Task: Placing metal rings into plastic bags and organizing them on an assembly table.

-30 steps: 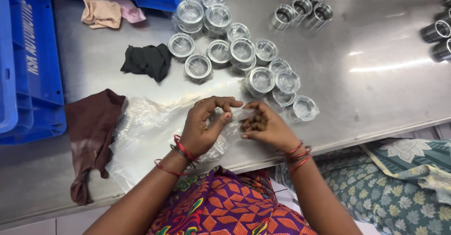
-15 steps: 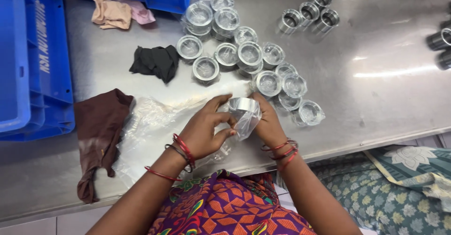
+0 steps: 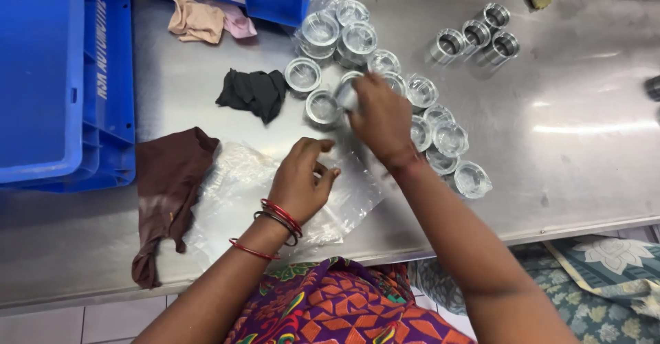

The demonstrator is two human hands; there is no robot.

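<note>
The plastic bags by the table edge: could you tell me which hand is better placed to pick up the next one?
Left. The left hand rests right over the bags, while the right hand is stretched out among the rings.

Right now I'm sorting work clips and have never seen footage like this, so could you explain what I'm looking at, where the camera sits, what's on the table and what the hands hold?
This is one view from a camera worn on a person's head, looking down at their own two bare hands over a steel table.

The right hand reaches out over a group of bagged metal rings and holds one bagged ring. The left hand, with red bangles at the wrist, rests on a pile of clear plastic bags; its fingers are curled, and I cannot tell whether it pinches anything.

Also on the table: three bare metal rings farther back, a black cloth, a brown cloth, pale cloths, and blue crates at the left.
</note>
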